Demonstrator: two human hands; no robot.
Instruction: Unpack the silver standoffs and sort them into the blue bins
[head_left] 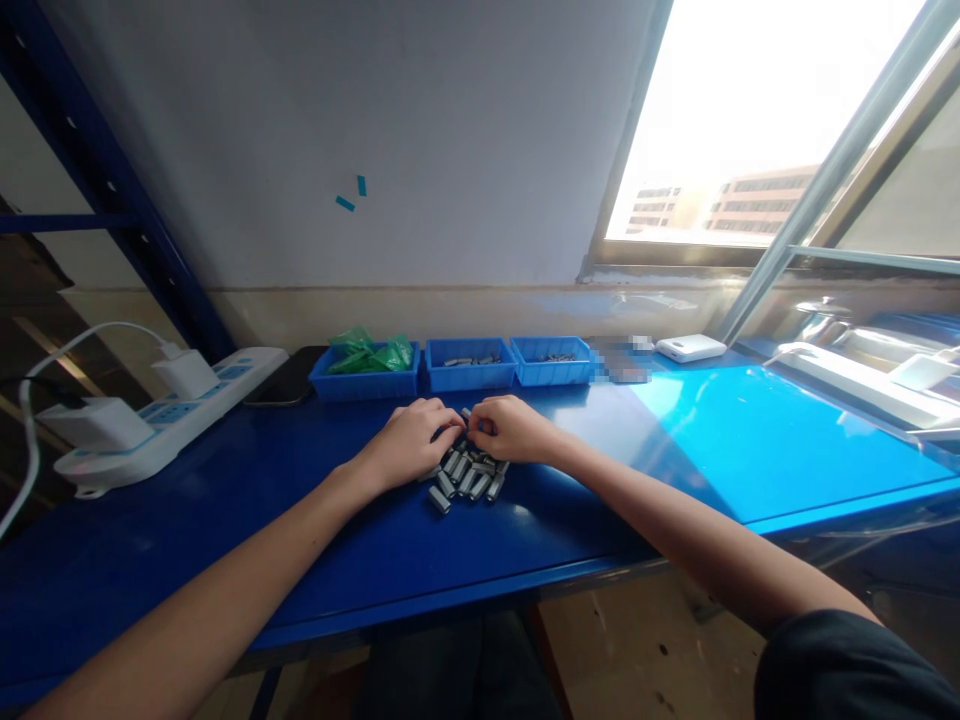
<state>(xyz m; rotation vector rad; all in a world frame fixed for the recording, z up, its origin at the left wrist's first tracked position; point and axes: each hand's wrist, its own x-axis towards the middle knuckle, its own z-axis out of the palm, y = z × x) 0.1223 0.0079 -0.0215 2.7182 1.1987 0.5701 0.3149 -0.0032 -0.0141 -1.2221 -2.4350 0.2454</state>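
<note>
My left hand [416, 438] and my right hand [510, 428] meet above a loose pile of short grey metal sleeves [466, 474] on the blue table. Both hands are closed, with thumbs and fingers pinched at the pile's far side. Between the fingertips a small metal piece [466, 413] shows in part, at the right fingers. Whatever the left fingers pinch is hidden. Several sleeves lie on their sides towards me, and one sleeve [439, 500] rests at the pile's near left edge.
Behind the hands stand three blue bins: one with green plastic bags [367, 352], a middle bin [471, 378] and a right bin [553, 373] with small metal parts. A power strip [172, 415] and dark phone [286, 378] lie left. A white box-like device [690, 347] sits at back right.
</note>
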